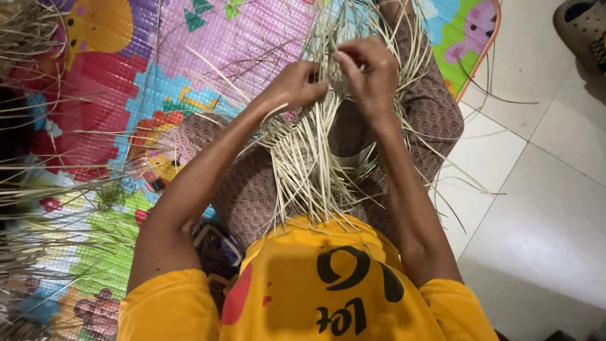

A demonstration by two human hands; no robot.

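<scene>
I sit cross-legged on a colourful play mat (158, 57) and look down over my yellow shirt. Both hands are raised over my lap, working a bundle of pale straw strips (309, 164) that is partly woven near the top. My left hand (293, 85) pinches strips at the woven edge. My right hand (372, 72) grips strips just beside it, fingers curled down. Loose strip ends fan out toward my chest and upward past my hands.
More loose pale strips (38, 189) lie spread over the mat at the left. White floor tiles (543, 189) run along the right side. A sandal (584, 28) sits at the top right corner.
</scene>
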